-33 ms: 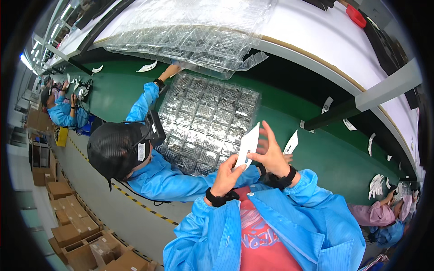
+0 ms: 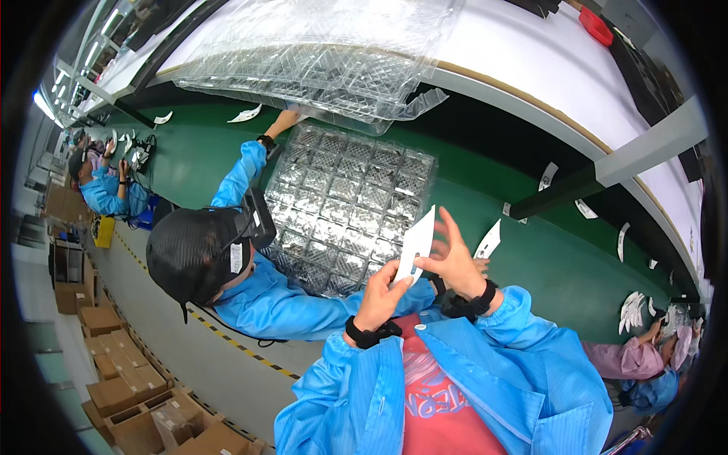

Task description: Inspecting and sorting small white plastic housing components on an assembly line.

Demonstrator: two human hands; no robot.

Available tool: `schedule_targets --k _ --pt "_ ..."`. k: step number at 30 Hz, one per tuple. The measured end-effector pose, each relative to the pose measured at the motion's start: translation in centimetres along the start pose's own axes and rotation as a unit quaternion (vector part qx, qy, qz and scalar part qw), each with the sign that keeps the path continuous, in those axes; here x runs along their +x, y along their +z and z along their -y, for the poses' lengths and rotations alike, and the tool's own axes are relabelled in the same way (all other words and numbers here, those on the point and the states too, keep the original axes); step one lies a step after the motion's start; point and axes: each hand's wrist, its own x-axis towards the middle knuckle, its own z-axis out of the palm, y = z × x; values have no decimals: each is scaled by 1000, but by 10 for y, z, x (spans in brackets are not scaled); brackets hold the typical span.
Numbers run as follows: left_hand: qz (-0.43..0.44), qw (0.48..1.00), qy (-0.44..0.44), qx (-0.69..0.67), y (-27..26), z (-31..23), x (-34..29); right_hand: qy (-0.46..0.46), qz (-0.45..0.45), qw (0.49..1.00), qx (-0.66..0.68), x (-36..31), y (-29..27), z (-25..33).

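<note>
In front of my chest my left hand [image 2: 379,297] grips the lower end of a thin white curved plastic part [image 2: 416,244], thumb on its face. The part stands nearly upright and has a small hole near its lower end. My right hand [image 2: 455,265] is beside it, thumb against the part near the hole, other fingers stretched apart. Beyond my hands lies a clear plastic tray [image 2: 334,205] with a grid of square pockets. A co-worker's hand [image 2: 482,264], just right of my right wrist, is by another white part [image 2: 489,240].
A co-worker in a black cap [image 2: 199,246] leans in at my left, one arm reaching to the far side of the tray. More clear trays [image 2: 318,72] overhang the white bench [image 2: 523,61]. Several white parts lie along the green surface [image 2: 523,258]. Cardboard boxes [image 2: 125,356] stand at lower left.
</note>
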Motion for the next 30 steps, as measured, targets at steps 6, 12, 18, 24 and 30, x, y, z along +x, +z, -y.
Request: schedule_targets --k 6,12,18,24,30 --pt "7 1000 18 17 0 5 3 76 57 977 192 -3 2 -9" --pt "1 998 -57 -23 4 15 7 111 55 972 202 2 -6 -20" --pt "-55 998 9 28 4 37 19 61 -3 981 182 37 -67 -20" --pt "-74 995 -51 37 -18 49 6 5 -187 903 -388 193 -165 -140" --pt "-90 989 -107 48 -24 57 19 103 -256 833 -480 278 -239 -190"
